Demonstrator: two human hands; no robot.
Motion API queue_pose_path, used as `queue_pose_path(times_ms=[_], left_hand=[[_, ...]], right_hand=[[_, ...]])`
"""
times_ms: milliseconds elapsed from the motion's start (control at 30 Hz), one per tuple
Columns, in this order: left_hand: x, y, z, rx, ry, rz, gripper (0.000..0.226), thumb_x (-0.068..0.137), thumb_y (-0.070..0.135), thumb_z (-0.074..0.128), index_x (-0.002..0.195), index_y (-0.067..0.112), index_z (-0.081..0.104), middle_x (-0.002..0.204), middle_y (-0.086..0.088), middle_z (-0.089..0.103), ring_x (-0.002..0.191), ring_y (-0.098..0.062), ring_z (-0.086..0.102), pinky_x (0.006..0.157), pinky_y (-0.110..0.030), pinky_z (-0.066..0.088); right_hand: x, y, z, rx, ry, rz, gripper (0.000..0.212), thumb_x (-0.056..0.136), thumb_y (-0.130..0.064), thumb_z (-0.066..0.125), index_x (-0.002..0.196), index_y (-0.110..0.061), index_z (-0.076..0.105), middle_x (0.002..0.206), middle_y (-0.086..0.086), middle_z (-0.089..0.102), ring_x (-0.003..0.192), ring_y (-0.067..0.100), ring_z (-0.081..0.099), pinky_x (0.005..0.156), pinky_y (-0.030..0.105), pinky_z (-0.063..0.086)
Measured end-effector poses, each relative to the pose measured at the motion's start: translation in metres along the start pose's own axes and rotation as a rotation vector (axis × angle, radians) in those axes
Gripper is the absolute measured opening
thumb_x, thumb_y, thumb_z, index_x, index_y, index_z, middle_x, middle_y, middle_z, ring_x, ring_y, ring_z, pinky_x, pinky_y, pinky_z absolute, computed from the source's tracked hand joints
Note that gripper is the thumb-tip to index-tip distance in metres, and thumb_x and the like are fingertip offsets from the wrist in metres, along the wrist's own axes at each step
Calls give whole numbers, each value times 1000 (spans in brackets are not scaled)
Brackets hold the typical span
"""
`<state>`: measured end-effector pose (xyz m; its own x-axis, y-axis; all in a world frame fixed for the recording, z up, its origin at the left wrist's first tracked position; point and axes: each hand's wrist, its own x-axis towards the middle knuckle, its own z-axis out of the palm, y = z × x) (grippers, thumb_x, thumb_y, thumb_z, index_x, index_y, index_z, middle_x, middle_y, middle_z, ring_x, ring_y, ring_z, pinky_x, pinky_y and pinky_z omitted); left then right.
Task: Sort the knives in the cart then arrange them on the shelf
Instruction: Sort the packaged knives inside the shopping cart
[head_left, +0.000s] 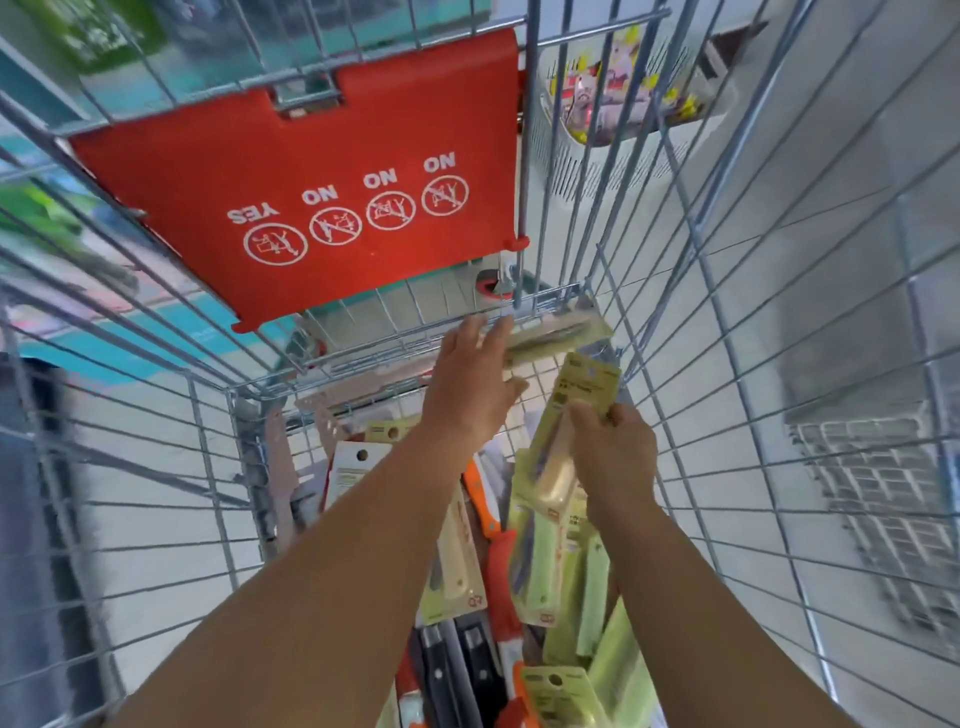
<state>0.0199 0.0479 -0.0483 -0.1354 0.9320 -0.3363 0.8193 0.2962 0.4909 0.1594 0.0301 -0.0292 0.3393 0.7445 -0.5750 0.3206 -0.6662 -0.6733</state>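
Observation:
I look down into a wire shopping cart (691, 395) holding several packaged knives: yellow-green cards (566, 561), orange-handled knives (498, 561) and black-handled ones (457, 670). My left hand (475, 384) reaches to the cart's far end and grips a carded knife (558, 332) lying flat against the front wires. My right hand (613, 457) holds another yellow-carded knife with a pale handle (571, 431), tilted upright above the pile. Both forearms cover part of the pile.
The cart's red child-seat flap (322, 192) with YES/NO signs hangs at the far end. Outside to the upper right stands a white perforated basket (623, 156) with colourful items. Pale tiled floor lies on both sides. The surroundings are blurred.

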Motion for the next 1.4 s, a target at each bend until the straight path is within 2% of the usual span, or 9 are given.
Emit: queue_pose_path(times_ms=[200,400,500,600,733,900,1133,1333,1400], left_hand=[[-29,-9,2,-167,51,268,43,89,41,50,119,12,63,112,-9,62,102,-28,59,91,-39,48],[-41,-18,11,158,137,259,66,74,5,69,136,19,50,139,-13,47,125,-37,45,104,-49,39],[-34,-19,18,450,-117,267,70,89,8,49,151,21,20,159,-7,9,146,-29,11,114,-50,18],[-29,-20,18,613,-331,216,69,94,9,40,153,17,5,159,-1,-15,147,-24,-13,115,-51,7],[-43,-13,18,458,-299,165,59,100,22,37,153,17,10,160,-2,-11,147,-23,-11,118,-48,7],[-103,9,22,248,-283,144,62,100,37,38,152,17,11,160,-8,6,147,-26,4,120,-39,8],[-156,16,56,337,-395,90,79,95,51,42,152,18,-1,159,-18,2,146,-33,-8,118,-47,4],[-160,24,70,386,-356,11,84,94,55,40,152,12,-5,158,-19,-1,146,-36,-9,118,-49,2],[-159,26,72,360,-315,-13,76,97,45,39,152,14,-3,158,-18,4,146,-35,-6,118,-48,4]], right_hand=[[6,-11,18,290,-34,89,7,86,-18,62,82,-24,65,83,4,70,71,22,64,63,35,54],[29,-34,47,460,-25,208,15,88,-15,60,103,-16,65,88,4,68,76,20,64,63,29,52],[35,-33,53,329,-122,162,43,89,-8,51,132,-13,50,96,4,58,73,17,53,60,26,44],[30,-25,44,94,-235,35,39,91,-6,46,131,-4,47,111,9,52,89,20,48,81,34,45],[9,-9,20,-84,-271,-79,47,93,-10,43,140,-15,42,138,2,47,107,18,49,93,34,45],[-27,34,-16,-358,-206,-283,50,94,-10,47,143,-17,40,144,1,45,130,20,44,105,30,36],[-74,95,-42,-672,-140,-79,81,89,-5,48,150,-36,7,159,-2,-1,145,25,-1,119,41,12],[-91,112,-53,-713,-40,-170,75,86,-7,52,150,-25,17,158,0,12,145,22,11,119,40,15],[-96,114,-59,-698,62,-25,75,86,-8,52,149,-27,17,158,1,9,145,26,8,117,43,14]])
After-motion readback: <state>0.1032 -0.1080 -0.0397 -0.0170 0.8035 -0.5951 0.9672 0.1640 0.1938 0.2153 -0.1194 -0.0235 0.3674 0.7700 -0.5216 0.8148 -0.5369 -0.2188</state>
